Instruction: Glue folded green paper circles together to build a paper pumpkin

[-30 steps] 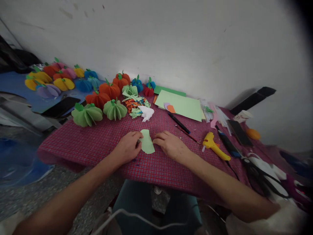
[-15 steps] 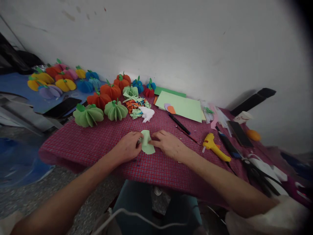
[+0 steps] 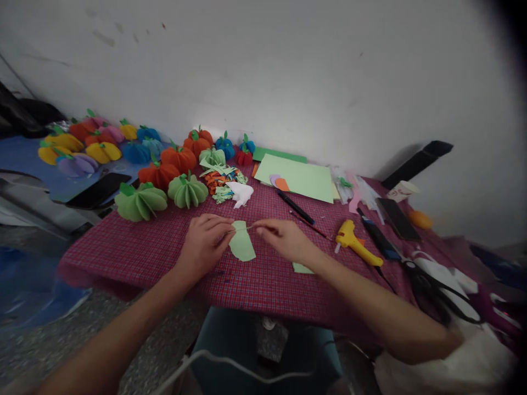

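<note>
A thin pale strip [image 3: 244,229], perhaps paper seen edge-on, stretches between my two hands above the table. My left hand [image 3: 205,240] pinches its left end with fingers closed. At the other end, the thumb and forefinger of my right hand [image 3: 282,240] are closed on it. Below the strip, a light green paper cutout [image 3: 242,248] with a wavy edge lies on the checked cloth. Partly hidden under my right wrist is another light green paper piece [image 3: 302,268].
Paper pumpkins [image 3: 141,202] in several colours stand at the left, beside a heap of paper scraps [image 3: 220,184] and a crumpled white tissue [image 3: 240,193]. Green sheets [image 3: 304,178], a black pen [image 3: 295,207], a yellow glue gun [image 3: 356,244] and scissors [image 3: 440,291] lie rightward.
My hands have lifted off the green cutout and now hold the thin strip between them. Another green piece has come into view by my right wrist. The view has shifted slightly.
</note>
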`<action>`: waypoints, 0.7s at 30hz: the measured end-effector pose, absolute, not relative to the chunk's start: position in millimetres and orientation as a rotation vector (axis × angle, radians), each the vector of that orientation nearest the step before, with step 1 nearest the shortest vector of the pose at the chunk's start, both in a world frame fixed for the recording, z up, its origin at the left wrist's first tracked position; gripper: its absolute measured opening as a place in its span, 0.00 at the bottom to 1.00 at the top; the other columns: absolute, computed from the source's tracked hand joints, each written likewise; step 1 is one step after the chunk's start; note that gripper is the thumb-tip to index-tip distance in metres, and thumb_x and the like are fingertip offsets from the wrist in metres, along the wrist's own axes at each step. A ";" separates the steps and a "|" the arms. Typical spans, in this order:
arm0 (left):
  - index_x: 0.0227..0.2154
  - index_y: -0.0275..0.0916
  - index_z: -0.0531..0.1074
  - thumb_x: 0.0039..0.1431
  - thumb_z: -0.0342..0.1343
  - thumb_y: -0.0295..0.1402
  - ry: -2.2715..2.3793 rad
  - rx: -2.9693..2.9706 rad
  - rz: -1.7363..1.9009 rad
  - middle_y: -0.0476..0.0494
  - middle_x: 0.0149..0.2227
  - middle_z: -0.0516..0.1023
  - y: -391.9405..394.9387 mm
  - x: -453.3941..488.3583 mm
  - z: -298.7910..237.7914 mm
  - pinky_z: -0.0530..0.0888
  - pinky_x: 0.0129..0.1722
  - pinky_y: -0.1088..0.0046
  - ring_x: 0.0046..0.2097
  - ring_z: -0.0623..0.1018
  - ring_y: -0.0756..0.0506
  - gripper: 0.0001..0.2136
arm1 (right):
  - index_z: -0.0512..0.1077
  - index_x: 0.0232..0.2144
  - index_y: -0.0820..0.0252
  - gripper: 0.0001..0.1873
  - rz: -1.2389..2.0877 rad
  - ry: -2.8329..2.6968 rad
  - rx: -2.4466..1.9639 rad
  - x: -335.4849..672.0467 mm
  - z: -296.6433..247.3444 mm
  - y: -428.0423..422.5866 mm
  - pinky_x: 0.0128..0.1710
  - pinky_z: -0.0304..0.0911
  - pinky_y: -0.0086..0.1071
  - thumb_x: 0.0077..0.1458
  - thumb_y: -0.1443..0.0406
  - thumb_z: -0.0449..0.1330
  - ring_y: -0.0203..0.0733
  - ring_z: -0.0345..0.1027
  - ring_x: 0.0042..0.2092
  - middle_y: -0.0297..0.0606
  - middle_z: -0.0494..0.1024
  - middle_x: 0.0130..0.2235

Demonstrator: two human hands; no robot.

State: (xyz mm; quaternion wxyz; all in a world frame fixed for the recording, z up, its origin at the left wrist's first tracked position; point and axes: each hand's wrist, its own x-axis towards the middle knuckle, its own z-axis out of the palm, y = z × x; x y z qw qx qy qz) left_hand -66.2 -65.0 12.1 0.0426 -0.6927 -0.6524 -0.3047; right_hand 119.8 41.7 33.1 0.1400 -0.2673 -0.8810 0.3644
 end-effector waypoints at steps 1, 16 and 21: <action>0.34 0.43 0.73 0.59 0.49 0.33 -1.912 -2.098 -0.992 0.48 0.45 0.76 -68.1 -62.8 16.8 0.63 0.50 0.61 0.47 0.70 0.45 0.07 | 0.70 0.42 0.62 0.18 1.363 -2.348 -0.905 124.9 37.3 40.1 0.33 0.64 0.33 0.61 0.57 0.47 0.39 0.69 0.36 0.43 0.76 0.38; 0.50 0.44 0.61 0.56 0.52 0.36 -2.247 -2.596 -1.686 0.50 0.35 0.75 -16.0 37.6 26.5 0.68 0.33 0.72 0.34 0.73 0.49 0.19 | 0.69 0.31 0.60 0.14 1.709 -1.719 -1.075 220.3 35.7 42.9 0.25 0.57 0.26 0.44 0.58 0.65 0.30 0.61 0.24 0.28 0.71 0.25; 0.47 0.46 0.64 0.54 0.54 0.34 -2.292 -2.657 -1.580 0.56 0.27 0.73 -4.8 47.1 16.8 0.65 0.29 0.75 0.28 0.71 0.52 0.17 | 0.72 0.28 0.61 0.12 1.615 -1.998 -1.053 232.6 32.2 60.3 0.28 0.58 0.29 0.51 0.57 0.59 0.33 0.62 0.27 0.31 0.71 0.25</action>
